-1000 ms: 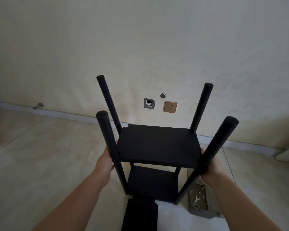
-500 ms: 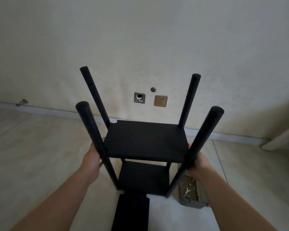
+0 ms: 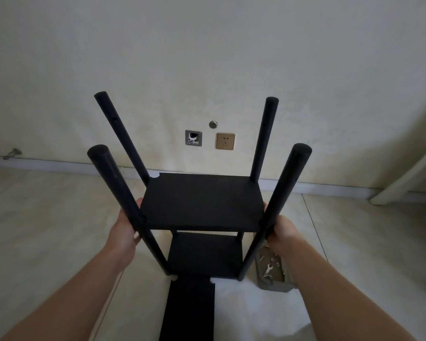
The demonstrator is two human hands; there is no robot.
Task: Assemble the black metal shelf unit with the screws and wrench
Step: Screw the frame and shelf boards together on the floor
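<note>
On the floor: shelf unit (image 3: 202,203), left hand (image 3: 123,232) and right hand (image 3: 280,232) each gripping a front post; keep level, set down squarely.

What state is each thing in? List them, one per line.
Black metal shelf unit: upright, two shelves fitted, four posts bare on top.
Loose black shelf panel: flat on floor.
Grey cardboard tray: on floor, holds small silver wrench and screws.
Left hand: grips front-left post.
Right hand: grips front-right post.
</note>
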